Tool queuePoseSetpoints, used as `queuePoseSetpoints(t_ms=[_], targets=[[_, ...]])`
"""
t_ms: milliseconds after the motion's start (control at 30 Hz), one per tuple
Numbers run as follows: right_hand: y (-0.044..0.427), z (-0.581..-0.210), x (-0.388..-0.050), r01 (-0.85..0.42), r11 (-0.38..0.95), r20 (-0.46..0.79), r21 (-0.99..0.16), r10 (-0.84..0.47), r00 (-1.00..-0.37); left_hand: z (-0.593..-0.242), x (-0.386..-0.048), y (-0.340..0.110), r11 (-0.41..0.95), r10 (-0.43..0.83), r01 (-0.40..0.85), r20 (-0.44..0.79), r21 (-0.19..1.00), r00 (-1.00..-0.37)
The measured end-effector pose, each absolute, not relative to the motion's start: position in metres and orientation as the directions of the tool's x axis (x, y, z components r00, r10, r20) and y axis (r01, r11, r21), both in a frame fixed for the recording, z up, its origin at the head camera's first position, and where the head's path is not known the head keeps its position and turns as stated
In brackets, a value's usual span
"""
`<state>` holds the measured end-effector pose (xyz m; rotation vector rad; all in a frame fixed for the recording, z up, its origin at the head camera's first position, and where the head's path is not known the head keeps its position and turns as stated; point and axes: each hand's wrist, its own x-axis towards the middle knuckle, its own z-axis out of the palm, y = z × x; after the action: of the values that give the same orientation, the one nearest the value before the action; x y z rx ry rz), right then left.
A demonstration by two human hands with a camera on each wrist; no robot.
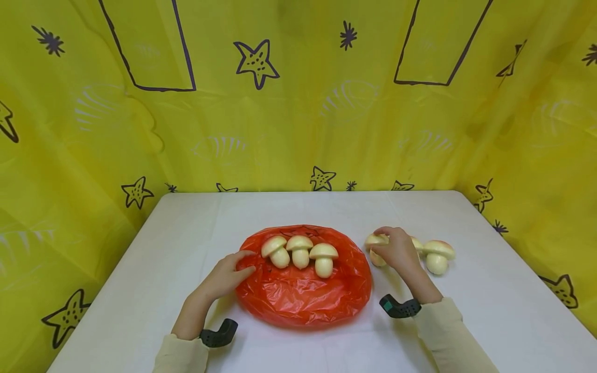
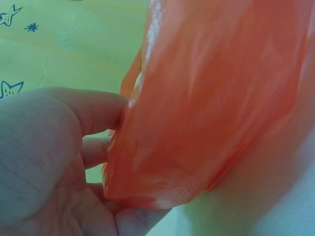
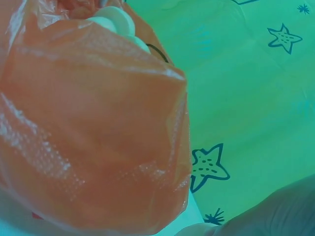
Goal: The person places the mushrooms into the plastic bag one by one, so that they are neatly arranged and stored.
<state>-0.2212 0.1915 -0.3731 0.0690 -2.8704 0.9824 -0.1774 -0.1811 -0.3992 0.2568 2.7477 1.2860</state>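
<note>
A red plastic bag (image 1: pixel 298 303) lies spread on the table, its mouth facing up, with three pale toy mushrooms (image 1: pixel 300 251) side by side in it. My left hand (image 1: pixel 226 277) grips the bag's left edge; in the left wrist view the thumb lies on the red film (image 2: pixel 197 113) and other fingers are behind it. To the right of the bag, my right hand (image 1: pixel 398 251) holds a toy mushroom (image 1: pixel 375 240), fingers around its cap. Another mushroom (image 1: pixel 416 243) is partly hidden behind that hand, and beside it a further mushroom (image 1: pixel 437 256) is in full view.
The white table (image 1: pixel 186 228) reaches back to a yellow curtain (image 1: pixel 289 129) printed with stars and fish. Dark wrist cameras (image 1: pixel 400 306) sit on both wrists. In the right wrist view the bag's side (image 3: pixel 98 132) fills much of the picture.
</note>
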Motion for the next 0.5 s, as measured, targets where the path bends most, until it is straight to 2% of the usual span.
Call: queuePoseSetpoints(t_ms=[500], targets=[[0.1849,-0.3755,-0.2289,-0.073,0.842,0.133,-0.534,-0.001,-0.991,-0.4008,-0.1784,-0.1816,0.629,0.194,0.112,-0.016,0.769,-0.981]])
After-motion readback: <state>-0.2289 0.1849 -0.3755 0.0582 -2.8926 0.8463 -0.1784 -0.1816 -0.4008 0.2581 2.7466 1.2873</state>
